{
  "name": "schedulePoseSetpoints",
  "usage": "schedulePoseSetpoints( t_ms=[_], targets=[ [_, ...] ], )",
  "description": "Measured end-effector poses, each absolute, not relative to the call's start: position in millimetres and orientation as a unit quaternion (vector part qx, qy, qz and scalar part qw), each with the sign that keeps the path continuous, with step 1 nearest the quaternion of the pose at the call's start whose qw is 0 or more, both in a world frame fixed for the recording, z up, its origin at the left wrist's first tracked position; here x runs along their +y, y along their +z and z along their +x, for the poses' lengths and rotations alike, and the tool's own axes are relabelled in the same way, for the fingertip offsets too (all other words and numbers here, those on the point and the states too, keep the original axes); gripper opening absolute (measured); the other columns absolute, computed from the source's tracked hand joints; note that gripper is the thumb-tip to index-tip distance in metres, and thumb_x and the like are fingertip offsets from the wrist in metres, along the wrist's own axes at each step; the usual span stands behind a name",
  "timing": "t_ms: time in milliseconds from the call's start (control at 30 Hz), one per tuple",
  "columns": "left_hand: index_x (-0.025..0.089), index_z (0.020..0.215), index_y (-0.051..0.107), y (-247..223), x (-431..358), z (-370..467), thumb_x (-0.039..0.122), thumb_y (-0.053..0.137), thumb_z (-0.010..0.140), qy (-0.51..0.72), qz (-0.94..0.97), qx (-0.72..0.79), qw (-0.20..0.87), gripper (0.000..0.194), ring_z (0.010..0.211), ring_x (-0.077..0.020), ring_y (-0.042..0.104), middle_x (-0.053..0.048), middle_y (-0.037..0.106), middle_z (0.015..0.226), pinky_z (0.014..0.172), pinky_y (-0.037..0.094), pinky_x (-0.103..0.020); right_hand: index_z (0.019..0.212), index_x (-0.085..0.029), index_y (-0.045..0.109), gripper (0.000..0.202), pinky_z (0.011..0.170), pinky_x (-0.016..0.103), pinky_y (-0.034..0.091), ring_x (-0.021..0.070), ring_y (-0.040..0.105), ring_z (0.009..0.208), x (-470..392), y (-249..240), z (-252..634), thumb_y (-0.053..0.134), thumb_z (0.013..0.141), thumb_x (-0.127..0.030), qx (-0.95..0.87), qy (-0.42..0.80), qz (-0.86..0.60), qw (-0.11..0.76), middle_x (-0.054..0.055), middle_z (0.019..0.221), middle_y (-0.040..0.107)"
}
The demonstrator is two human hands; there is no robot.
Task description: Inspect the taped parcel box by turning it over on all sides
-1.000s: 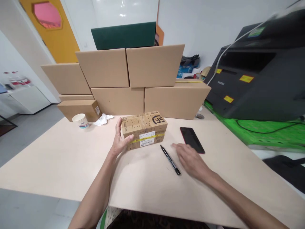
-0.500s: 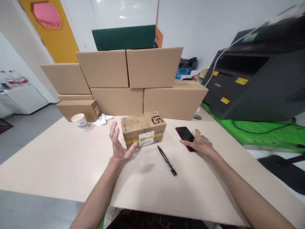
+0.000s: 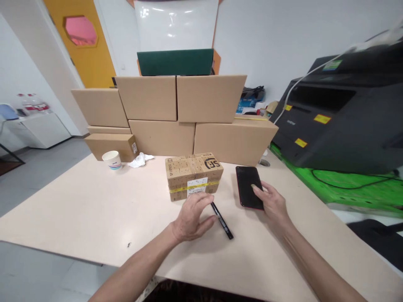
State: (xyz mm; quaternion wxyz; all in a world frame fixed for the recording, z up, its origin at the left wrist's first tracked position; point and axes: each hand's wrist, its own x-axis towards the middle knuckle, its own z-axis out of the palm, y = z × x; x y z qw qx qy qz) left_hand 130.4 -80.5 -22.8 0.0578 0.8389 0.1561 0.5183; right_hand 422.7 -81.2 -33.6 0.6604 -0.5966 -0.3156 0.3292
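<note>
Left hand [image 3: 192, 216] now reaches pen [image 3: 222, 220] beside SF-printed parcel [image 3: 193, 175].

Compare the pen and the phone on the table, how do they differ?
The pen is a thin black stick lying diagonally, while the phone is a flat, wide, dark slab with a reddish edge, lying nearly straight away from the person. The left hand reaches over the pen's upper end; the right hand rests its fingers on the phone's near end. The pen lies nearer the person than the phone. Both lie flat on the table, beside the small SF parcel.
</note>
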Motion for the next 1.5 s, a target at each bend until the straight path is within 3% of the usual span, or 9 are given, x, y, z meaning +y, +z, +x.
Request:
schedulePoseSetpoints(
  t_ms=[167, 267, 367, 767, 900, 1033, 1200, 1367, 1500],
  targets=[
    [0.024, 0.152, 0.031, -15.0, -104.1, 158.9, 0.049, 0.055, 0.104, 0.427, 0.718, 0.254, 0.487, 0.059, 0.078, -0.0164, 0.065, -0.008, 0.064, 0.105, 0.069, 0.054, -0.031, 0.124, -0.022, 0.068, 0.070, 0.070, 0.033, 0.064, 0.0196, 0.077, 0.075, -106.7, 3.9, 369.3, 0.095, 0.065, -0.048, -0.337, 0.394, -0.466, 0.718, 0.004, 0.092, 0.082],
    [0.020, 0.146, 0.035, -6.7, -112.8, 171.6, 0.060, 0.053, 0.102, 0.404, 0.646, 0.222, 0.608, 0.062, 0.066, -0.0137, 0.061, -0.002, 0.061, 0.087, 0.060, 0.050, -0.027, 0.133, -0.021, 0.065, 0.064, 0.066, 0.029, 0.062, 0.0187, 0.075, 0.074, -112.6, 18.8, 332.7, 0.087, 0.079, -0.047, -0.396, 0.420, -0.438, 0.689, 0.004, 0.091, 0.082],
    [0.020, 0.137, 0.037, -4.6, -112.4, 172.8, 0.062, 0.053, 0.102, 0.447, 0.603, 0.240, 0.615, 0.057, 0.055, -0.0093, 0.052, 0.002, 0.057, 0.079, 0.052, 0.044, -0.023, 0.132, -0.018, 0.067, 0.059, 0.054, 0.025, 0.055, 0.0154, 0.068, 0.061, -109.5, 23.2, 305.5, 0.083, 0.083, -0.047, -0.411, 0.416, -0.433, 0.685, 0.001, 0.077, 0.077],
    [0.020, 0.139, 0.032, -6.3, -93.3, 147.2, 0.064, 0.055, 0.100, 0.469, 0.595, 0.240, 0.608, 0.063, 0.048, -0.0059, 0.043, 0.002, 0.057, 0.080, 0.044, 0.034, -0.020, 0.131, -0.022, 0.067, 0.052, 0.082, 0.034, 0.065, 0.0243, 0.078, 0.099, -90.4, 19.8, 277.1, 0.078, 0.088, -0.047, -0.436, 0.412, -0.420, 0.681, 0.009, 0.115, 0.081],
    [0.021, 0.142, 0.033, -6.5, -89.5, 145.5, 0.064, 0.056, 0.099, 0.472, 0.589, 0.246, 0.608, 0.065, 0.047, -0.0062, 0.042, 0.002, 0.057, 0.080, 0.043, 0.034, -0.020, 0.130, -0.021, 0.067, 0.053, 0.063, 0.031, 0.061, 0.0209, 0.075, 0.075, -86.5, 20.8, 274.8, 0.076, 0.088, -0.053, -0.441, 0.405, -0.434, 0.673, 0.004, 0.090, 0.080],
    [0.021, 0.149, 0.028, -6.5, -85.7, 144.3, 0.063, 0.057, 0.099, 0.480, 0.589, 0.235, 0.607, 0.072, 0.046, -0.0058, 0.041, 0.002, 0.057, 0.079, 0.042, 0.034, -0.019, 0.128, -0.022, 0.068, 0.054, 0.041, 0.026, 0.047, 0.0133, 0.054, 0.045, -85.3, 22.3, 276.3, 0.072, 0.089, -0.059, -0.453, 0.407, -0.449, 0.654, -0.003, 0.064, 0.066],
    [0.021, 0.145, 0.034, -6.0, -83.5, 142.9, 0.060, 0.058, 0.100, 0.488, 0.586, 0.217, 0.609, 0.065, 0.047, -0.0050, 0.043, 0.003, 0.057, 0.079, 0.041, 0.035, -0.017, 0.134, -0.025, 0.063, 0.055, 0.043, 0.027, 0.049, 0.0135, 0.055, 0.046, -86.9, 21.0, 276.8, 0.071, 0.090, -0.057, -0.462, 0.417, -0.433, 0.652, -0.003, 0.068, 0.066],
    [0.023, 0.149, 0.037, -7.4, -82.7, 143.5, 0.057, 0.062, 0.099, 0.491, 0.580, 0.209, 0.615, 0.065, 0.051, -0.0070, 0.046, 0.001, 0.059, 0.081, 0.041, 0.038, -0.018, 0.148, -0.029, 0.048, 0.066, 0.043, 0.028, 0.053, 0.0149, 0.064, 0.053, -91.3, 17.5, 274.8, 0.073, 0.091, -0.053, -0.428, 0.484, -0.401, 0.649, 0.003, 0.097, 0.076],
    [0.022, 0.154, 0.035, -9.0, -83.4, 145.1, 0.054, 0.063, 0.099, 0.483, 0.581, 0.196, 0.625, 0.069, 0.052, -0.0071, 0.047, 0.000, 0.058, 0.081, 0.042, 0.039, -0.017, 0.129, -0.025, 0.059, 0.054, 0.041, 0.026, 0.053, 0.0125, 0.062, 0.049, -98.5, 16.6, 279.0, 0.080, 0.086, -0.050, -0.405, 0.529, -0.376, 0.644, 0.002, 0.092, 0.076]
  ],
)
